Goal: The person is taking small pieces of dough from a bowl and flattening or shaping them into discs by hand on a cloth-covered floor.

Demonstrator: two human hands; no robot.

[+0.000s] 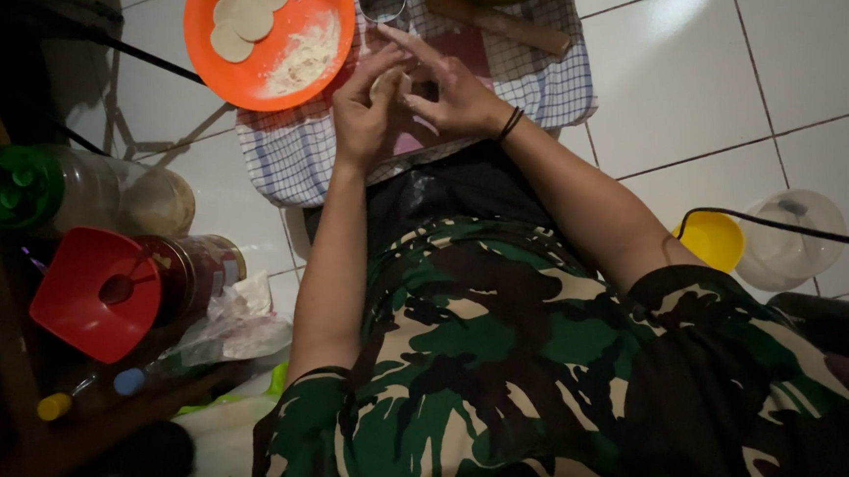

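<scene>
Your left hand and right hand both pinch a dough round (small, pale); orange plate at ten o'clock.

A small pale dough round, flat-edged and cream-coloured, is pinched between the fingers of the left hand and the right hand, so that only a sliver of it shows between the fingertips. It is held up just off the checked cloth, right beside the near rim of the orange plate. The left hand curls around it from the plate side, and the right hand closes on it from the other side with its index finger stretched out past the plate's rim.
</scene>
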